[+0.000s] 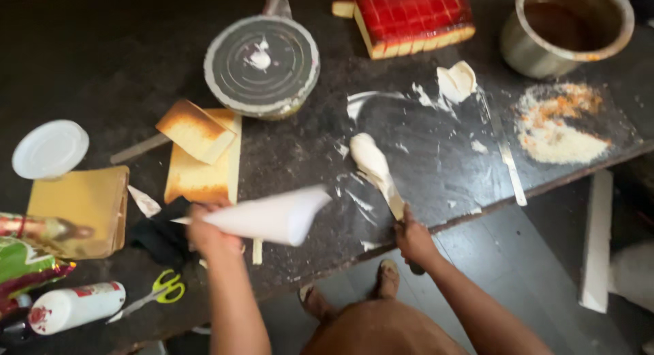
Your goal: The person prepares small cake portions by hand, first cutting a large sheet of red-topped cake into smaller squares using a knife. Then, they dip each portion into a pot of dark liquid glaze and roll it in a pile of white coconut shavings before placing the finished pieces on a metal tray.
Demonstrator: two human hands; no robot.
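Observation:
My left hand (210, 234) holds a white paper cone (269, 216) by its narrow end, wide mouth pointing right, above the dark worktop (102, 62). My right hand (413, 240) grips the handle of a palette knife (377, 171) at the table's front edge; its blade carries a thick load of white cream and points up and left. More white cream (455, 82) is smeared on the worktop behind the knife.
A round cake turntable (261, 65) stands at the back, a red-topped square cake (411, 18) and a metal pot (565, 28) to its right. Crumbs (562, 123), a long knife (507, 157), sponge slices (201, 154), gold cake board (78, 208), white lid (50, 148), scissors (160, 291) and a white bottle (75, 306) lie around.

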